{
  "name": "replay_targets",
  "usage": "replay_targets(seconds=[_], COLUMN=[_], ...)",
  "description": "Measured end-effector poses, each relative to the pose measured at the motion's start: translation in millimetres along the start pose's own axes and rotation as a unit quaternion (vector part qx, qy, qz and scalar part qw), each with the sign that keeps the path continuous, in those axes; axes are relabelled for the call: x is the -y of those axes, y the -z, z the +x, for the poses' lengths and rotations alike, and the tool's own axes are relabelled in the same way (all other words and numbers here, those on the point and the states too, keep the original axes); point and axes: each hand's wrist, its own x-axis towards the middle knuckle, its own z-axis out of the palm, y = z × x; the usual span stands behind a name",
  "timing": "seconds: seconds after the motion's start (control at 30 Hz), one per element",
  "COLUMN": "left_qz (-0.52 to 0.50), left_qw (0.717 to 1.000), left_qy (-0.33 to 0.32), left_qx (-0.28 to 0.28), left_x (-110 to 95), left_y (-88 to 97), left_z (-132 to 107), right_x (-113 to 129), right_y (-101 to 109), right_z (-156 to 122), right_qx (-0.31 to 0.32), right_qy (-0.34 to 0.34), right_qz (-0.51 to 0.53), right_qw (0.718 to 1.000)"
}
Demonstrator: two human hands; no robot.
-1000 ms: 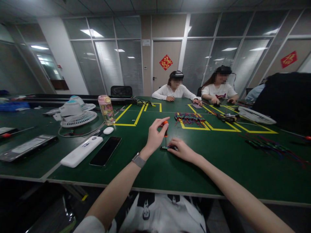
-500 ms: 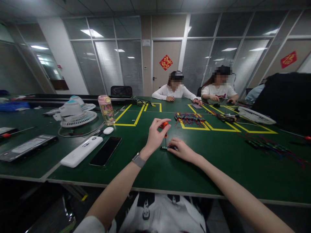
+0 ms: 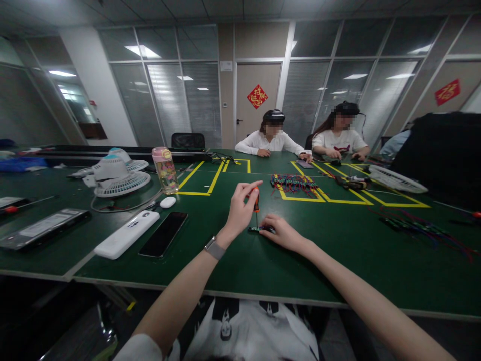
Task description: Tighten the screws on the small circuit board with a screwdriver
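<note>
My left hand [image 3: 240,210] pinches the orange handle of a small screwdriver [image 3: 256,203] held upright, its tip down on a small dark part [image 3: 255,229] lying on the green table [image 3: 240,260]. My right hand [image 3: 281,231] rests on the table just right of that part, with its fingers pressed on it. A watch sits on my left wrist.
A black phone [image 3: 164,233], a white power bank [image 3: 127,233], a white mouse [image 3: 167,202], a bottle [image 3: 164,170] and fans [image 3: 119,180] lie to the left. Coloured wires [image 3: 293,184] lie beyond my hands and at the right [image 3: 421,225]. Two people sit across the table.
My left fingers have shifted on the screwdriver handle, and less of the orange top shows now. The right hand and the part have stayed put.
</note>
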Motion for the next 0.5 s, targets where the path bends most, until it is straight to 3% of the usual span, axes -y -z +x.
replay_targets(seconds=[0.13, 0.33, 0.5], left_qz=[-0.043, 0.003, -0.029], left_qw=[0.999, 1.000, 0.999], left_qy=[-0.001, -0.011, -0.007], left_qx=[0.014, -0.009, 0.018], left_x=[2.3, 1.5, 1.1], left_y=[-1.2, -1.6, -1.1], left_z=[-0.1, -0.6, -0.3], right_x=[-1.3, -1.9, -1.2], right_y=[-0.4, -0.9, -0.9], right_z=[-0.3, 0.1, 0.6], right_qx=[0.001, 0.000, 0.002], right_qy=[0.001, 0.003, 0.002], right_qz=[-0.003, -0.006, -0.004], right_qw=[1.000, 1.000, 1.000])
